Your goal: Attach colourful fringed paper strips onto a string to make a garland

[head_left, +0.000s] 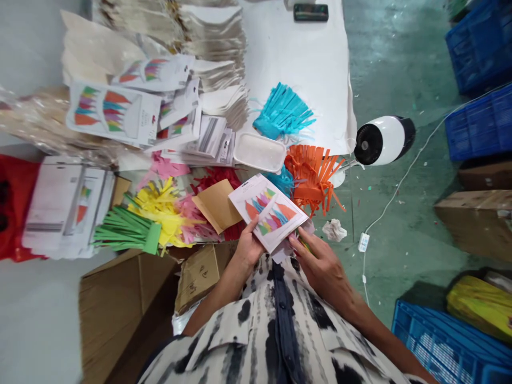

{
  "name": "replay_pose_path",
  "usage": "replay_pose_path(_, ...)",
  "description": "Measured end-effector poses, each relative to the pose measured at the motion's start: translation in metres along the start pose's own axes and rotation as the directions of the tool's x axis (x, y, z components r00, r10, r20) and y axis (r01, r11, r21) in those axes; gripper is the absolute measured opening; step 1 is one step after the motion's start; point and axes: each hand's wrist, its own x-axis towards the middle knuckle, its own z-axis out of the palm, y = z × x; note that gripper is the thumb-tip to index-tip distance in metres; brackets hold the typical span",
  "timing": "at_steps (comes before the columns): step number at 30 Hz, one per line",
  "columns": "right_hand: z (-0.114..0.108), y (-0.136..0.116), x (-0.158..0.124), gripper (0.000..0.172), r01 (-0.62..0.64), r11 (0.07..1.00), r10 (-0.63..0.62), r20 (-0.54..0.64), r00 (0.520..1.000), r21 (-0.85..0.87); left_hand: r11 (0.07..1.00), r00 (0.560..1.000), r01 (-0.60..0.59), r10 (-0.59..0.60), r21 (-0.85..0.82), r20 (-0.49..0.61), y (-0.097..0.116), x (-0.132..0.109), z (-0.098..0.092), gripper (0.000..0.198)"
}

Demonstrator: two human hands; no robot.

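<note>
Thin printed card (272, 210) with coloured triangles, probably light and easily bent, safest taken by its edges, held just above orange paper fringe (312, 178); left hand (248, 244) supporting the lower edge, right hand (324, 266) narrowly pinching the lower corner.

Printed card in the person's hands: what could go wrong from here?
The printed card is held between the left hand and right hand right over loose paper fringes, so a slip could drop it among them and crease it. The orange paper fringe lies close by and could snag it. The white fan faces the pile; if it is running, it might scatter the thin strips.
</note>
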Motion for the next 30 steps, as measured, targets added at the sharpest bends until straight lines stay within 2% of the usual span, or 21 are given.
replay_pose_path(2,0.006,0.002,-0.003,0.060,-0.003,0.999,0.003,-0.024,1.000,-0.033,1.000,1.000,-0.008,0.008,-0.006,0.018,0.001,0.000,0.000,0.044)
replay_pose_path(4,0.017,0.003,0.001,0.055,-0.020,0.994,0.020,-0.006,1.000,-0.104,1.000,1.000,-0.009,0.010,-0.023,0.024,-0.003,0.000,0.001,0.042)
replay_pose_path(7,0.035,0.004,0.014,0.044,-0.048,0.981,0.074,0.140,0.987,-0.186,0.999,1.000,0.026,-0.025,-0.041,0.017,-0.016,-0.002,0.000,0.040)
replay_pose_path(10,0.046,0.006,0.023,0.046,-0.026,0.983,0.080,0.301,0.950,-0.180,0.998,0.998,0.061,-0.061,-0.032,-0.002,-0.029,-0.003,-0.003,0.041)
replay_pose_path(12,0.049,0.008,0.026,0.048,-0.018,0.988,0.069,0.330,0.942,-0.156,0.998,0.998,0.067,-0.068,-0.015,-0.005,-0.033,-0.004,-0.005,0.041)
replay_pose_path(20,0.053,0.024,0.035,0.057,-0.085,0.996,0.087,0.173,0.981,-0.019,0.995,0.994,0.099,-0.099,-0.001,0.038,-0.034,-0.006,0.001,0.036)
replay_pose_path(24,0.054,0.032,0.034,0.057,-0.018,1.000,0.015,0.157,0.988,0.016,0.990,0.990,0.142,-0.142,0.022,0.025,-0.039,-0.008,0.003,0.036)
replay_pose_path(28,0.034,0.031,0.021,0.058,-0.010,1.000,0.008,0.114,0.993,0.020,0.991,0.989,0.130,-0.131,0.012,0.062,-0.030,-0.007,0.008,0.038)
replay_pose_path(30,0.020,0.029,0.009,0.057,-0.071,0.995,0.072,-0.003,0.997,0.063,0.998,0.994,0.067,-0.066,-0.016,0.091,-0.020,-0.005,0.013,0.038)
